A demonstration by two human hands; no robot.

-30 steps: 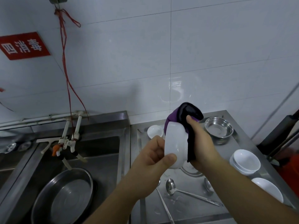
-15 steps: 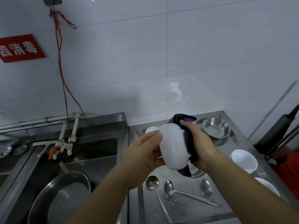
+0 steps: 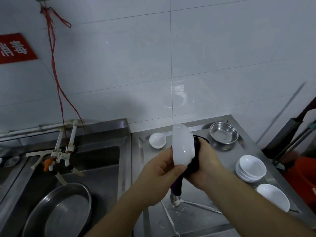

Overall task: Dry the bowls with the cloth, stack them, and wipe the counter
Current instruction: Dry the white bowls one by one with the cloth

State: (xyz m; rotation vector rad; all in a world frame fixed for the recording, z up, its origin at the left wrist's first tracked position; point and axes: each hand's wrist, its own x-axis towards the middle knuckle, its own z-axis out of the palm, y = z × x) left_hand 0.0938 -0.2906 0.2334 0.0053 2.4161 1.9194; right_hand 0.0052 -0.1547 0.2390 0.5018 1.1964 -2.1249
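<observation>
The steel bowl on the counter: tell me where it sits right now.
In the head view the steel bowl stands at the counter's back right corner by the tiled wall, behind the stack of white bowls.

Glossy white bowl (image 3: 183,147); purple cloth (image 3: 195,161), brushed steel counter (image 3: 227,151)

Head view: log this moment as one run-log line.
step: drying | left hand: holds white bowl | right hand: presses purple cloth to bowl | stack: on counter
</observation>
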